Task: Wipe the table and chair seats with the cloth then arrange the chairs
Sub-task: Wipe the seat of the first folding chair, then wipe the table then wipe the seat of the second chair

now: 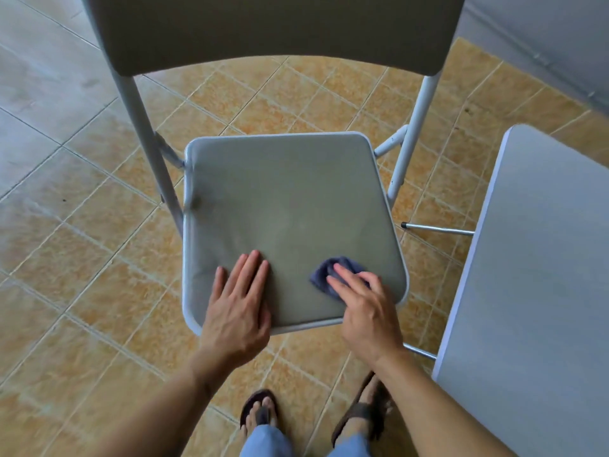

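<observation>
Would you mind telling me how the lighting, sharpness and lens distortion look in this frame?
Head view: soft, even daylight with no hard shadows or glare on the chair seat; wide-angle bending curves the backrest and table edge; the right hand and blue cloth show slight motion blur, the left hand looks sharper.

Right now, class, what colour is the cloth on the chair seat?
Dark blue; the cloth shows in the head view, under the right hand.

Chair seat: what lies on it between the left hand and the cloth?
Nothing: in the head view, the grey chair seat is bare between the flat left hand and the blue cloth under the right hand.
</observation>
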{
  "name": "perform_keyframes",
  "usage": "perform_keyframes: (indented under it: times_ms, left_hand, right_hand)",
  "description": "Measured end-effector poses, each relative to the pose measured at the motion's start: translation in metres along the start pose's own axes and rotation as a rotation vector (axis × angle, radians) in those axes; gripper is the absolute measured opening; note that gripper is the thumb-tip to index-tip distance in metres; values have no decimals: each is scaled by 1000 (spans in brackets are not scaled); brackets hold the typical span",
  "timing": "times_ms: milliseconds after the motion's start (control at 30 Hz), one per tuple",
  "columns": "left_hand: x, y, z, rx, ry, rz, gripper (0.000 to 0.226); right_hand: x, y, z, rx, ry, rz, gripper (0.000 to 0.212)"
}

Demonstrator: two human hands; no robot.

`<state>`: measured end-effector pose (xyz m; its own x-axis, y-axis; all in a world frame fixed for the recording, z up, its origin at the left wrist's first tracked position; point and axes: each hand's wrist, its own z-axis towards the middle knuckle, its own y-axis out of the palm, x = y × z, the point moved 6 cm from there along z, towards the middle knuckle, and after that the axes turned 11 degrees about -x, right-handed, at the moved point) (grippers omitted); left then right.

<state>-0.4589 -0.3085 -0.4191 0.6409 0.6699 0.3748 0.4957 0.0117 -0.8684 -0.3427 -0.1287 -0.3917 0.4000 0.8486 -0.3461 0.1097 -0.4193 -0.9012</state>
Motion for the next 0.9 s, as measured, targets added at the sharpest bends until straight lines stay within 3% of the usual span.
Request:
perform_keyframes:
  times_ms: [100,267,433,667,900]
  left_hand:
    - [1,9,-13,-16,-64,-19,68]
    - [1,-4,-11,-125,-78,-6,71]
    - [37,-38,-21,-184,-99,12,73]
    - [171,-74,-61,-125,-34,-78,65]
    - [385,-104,-123,-90,137,-119,55]
  right_hand:
    - [32,-15,-8,69,178,14,57]
    - [34,-24,-19,48,321,157,58]
    - [21,-63,-50,130,300,275,57]
    - [58,-153,-167,267,308,385,58]
    - [148,-251,-353,327,379,347,55]
